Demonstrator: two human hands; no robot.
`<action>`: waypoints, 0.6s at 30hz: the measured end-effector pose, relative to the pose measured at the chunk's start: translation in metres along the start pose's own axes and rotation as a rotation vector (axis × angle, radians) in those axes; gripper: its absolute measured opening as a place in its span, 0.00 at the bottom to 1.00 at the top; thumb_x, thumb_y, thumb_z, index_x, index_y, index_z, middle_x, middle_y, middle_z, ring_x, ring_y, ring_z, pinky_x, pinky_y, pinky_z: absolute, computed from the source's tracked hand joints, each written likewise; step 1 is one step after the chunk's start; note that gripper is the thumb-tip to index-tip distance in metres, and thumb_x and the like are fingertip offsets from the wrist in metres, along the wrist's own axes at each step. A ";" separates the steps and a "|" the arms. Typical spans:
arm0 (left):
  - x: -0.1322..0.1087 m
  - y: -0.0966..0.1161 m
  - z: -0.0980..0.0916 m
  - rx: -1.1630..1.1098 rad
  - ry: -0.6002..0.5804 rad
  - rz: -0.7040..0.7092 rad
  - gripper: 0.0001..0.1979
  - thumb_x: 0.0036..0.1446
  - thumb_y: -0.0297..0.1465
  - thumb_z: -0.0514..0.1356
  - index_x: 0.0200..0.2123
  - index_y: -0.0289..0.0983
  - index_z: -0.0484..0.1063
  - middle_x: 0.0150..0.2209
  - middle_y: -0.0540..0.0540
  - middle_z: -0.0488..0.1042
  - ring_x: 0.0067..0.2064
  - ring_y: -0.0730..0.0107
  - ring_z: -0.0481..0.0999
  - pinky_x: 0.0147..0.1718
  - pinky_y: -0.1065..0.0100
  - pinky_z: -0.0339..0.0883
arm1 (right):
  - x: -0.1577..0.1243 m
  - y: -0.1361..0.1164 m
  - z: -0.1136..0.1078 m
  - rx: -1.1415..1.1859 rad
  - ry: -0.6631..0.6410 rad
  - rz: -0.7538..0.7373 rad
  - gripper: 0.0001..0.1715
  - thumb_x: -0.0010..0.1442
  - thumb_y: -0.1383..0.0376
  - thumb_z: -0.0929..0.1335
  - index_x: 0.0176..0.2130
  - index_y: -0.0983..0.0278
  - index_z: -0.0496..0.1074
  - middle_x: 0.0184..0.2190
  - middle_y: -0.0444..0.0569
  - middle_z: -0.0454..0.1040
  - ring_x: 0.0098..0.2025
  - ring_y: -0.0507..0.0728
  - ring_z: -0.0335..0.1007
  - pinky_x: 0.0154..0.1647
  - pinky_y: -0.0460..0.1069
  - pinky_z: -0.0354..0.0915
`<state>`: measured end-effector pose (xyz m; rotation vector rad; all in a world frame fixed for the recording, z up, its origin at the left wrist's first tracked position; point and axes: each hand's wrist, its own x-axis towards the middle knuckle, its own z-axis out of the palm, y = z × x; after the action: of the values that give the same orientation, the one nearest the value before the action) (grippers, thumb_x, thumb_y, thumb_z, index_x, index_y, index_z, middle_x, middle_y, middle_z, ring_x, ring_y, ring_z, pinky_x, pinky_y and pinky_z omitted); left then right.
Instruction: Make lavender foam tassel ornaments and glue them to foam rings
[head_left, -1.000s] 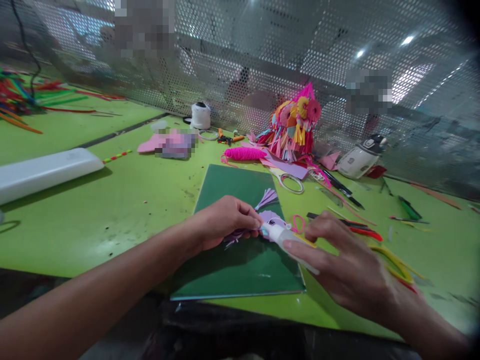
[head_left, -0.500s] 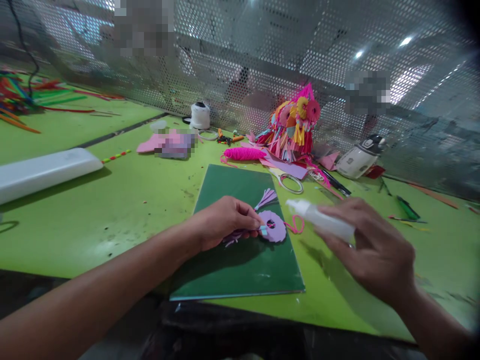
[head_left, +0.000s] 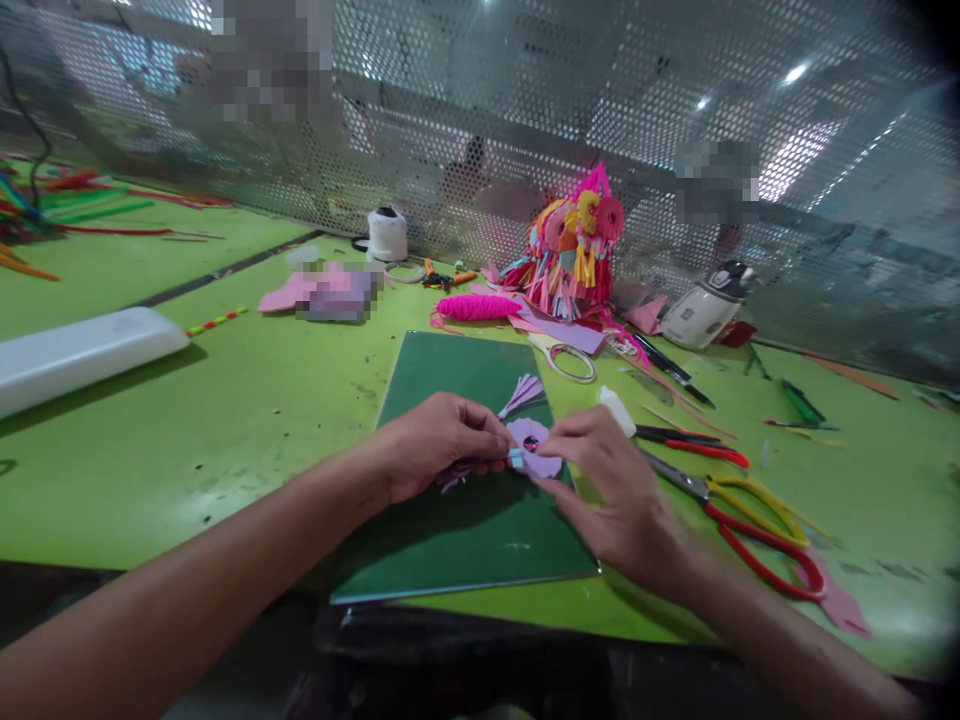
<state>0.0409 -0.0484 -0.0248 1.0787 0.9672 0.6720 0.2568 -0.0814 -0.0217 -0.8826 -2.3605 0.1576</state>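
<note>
My left hand (head_left: 457,445) pinches a purple paper tassel (head_left: 454,478) whose fringe pokes out under the fingers. A light blue band (head_left: 516,457) shows at its fingertips, against a scalloped purple paper ring (head_left: 551,465). My right hand (head_left: 611,490) has its thumb and fingers at the ring's right side, closed on the edge. Above the ring lies another purple tassel (head_left: 523,394). All this is over a green folder (head_left: 457,540). A white glue bottle (head_left: 616,410) lies just beyond my right hand, partly hidden by it.
Right of my hands lie red-and-yellow-handled scissors (head_left: 750,510) and a smaller red-and-black tool (head_left: 697,440). Pink yarn (head_left: 480,307), a white tape ring (head_left: 571,362) and a colourful paper tassel bundle (head_left: 574,250) sit behind. A long white box (head_left: 90,355) lies left.
My right hand has put down the glue bottle on the table and moved left to the purple ring. My left hand keeps its pinch. The view has shifted slightly.
</note>
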 end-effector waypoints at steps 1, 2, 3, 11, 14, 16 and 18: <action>0.000 0.000 0.000 0.005 0.005 -0.002 0.10 0.42 0.32 0.69 0.26 0.31 0.76 0.21 0.49 0.73 0.23 0.78 0.67 0.25 0.74 0.60 | 0.004 -0.006 0.005 0.034 -0.013 -0.005 0.12 0.61 0.69 0.65 0.46 0.63 0.67 0.42 0.54 0.67 0.47 0.59 0.64 0.45 0.56 0.66; -0.001 0.000 0.000 0.008 0.012 -0.002 0.10 0.41 0.32 0.69 0.26 0.31 0.76 0.21 0.49 0.73 0.23 0.78 0.67 0.25 0.74 0.60 | 0.008 -0.009 0.009 0.057 -0.013 -0.006 0.11 0.61 0.69 0.65 0.46 0.63 0.67 0.41 0.54 0.68 0.46 0.59 0.64 0.45 0.55 0.66; -0.002 0.000 0.001 0.012 0.018 0.000 0.10 0.41 0.33 0.69 0.26 0.31 0.76 0.21 0.49 0.72 0.23 0.78 0.67 0.25 0.74 0.60 | 0.011 -0.009 0.012 0.074 -0.005 0.002 0.10 0.61 0.69 0.65 0.45 0.63 0.67 0.40 0.53 0.69 0.45 0.58 0.65 0.44 0.55 0.66; -0.006 0.002 0.004 0.061 -0.001 0.035 0.06 0.45 0.29 0.66 0.26 0.32 0.76 0.21 0.51 0.73 0.24 0.78 0.68 0.24 0.76 0.59 | 0.015 0.000 0.018 0.157 0.035 0.074 0.05 0.61 0.65 0.67 0.40 0.63 0.68 0.33 0.47 0.71 0.35 0.54 0.67 0.37 0.49 0.63; -0.006 0.002 0.004 0.072 -0.009 0.045 0.06 0.46 0.30 0.66 0.27 0.32 0.75 0.23 0.49 0.74 0.24 0.78 0.68 0.25 0.75 0.60 | 0.015 -0.001 0.021 0.191 0.052 0.099 0.05 0.60 0.66 0.67 0.39 0.63 0.69 0.32 0.47 0.71 0.34 0.53 0.67 0.36 0.49 0.63; -0.006 0.001 0.004 0.076 -0.009 0.053 0.06 0.46 0.30 0.65 0.27 0.32 0.75 0.23 0.49 0.74 0.25 0.78 0.69 0.26 0.75 0.61 | 0.016 -0.001 0.023 0.233 0.056 0.118 0.05 0.60 0.66 0.67 0.39 0.63 0.70 0.32 0.47 0.71 0.33 0.53 0.67 0.36 0.49 0.63; -0.005 0.000 0.005 0.082 -0.004 0.068 0.07 0.47 0.30 0.65 0.27 0.32 0.73 0.24 0.48 0.75 0.25 0.77 0.69 0.27 0.74 0.62 | 0.017 -0.002 0.024 0.282 0.056 0.155 0.05 0.60 0.67 0.67 0.40 0.63 0.70 0.32 0.47 0.72 0.33 0.53 0.67 0.36 0.49 0.64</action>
<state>0.0427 -0.0548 -0.0221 1.1886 0.9650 0.6899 0.2318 -0.0698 -0.0324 -0.9156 -2.1498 0.5090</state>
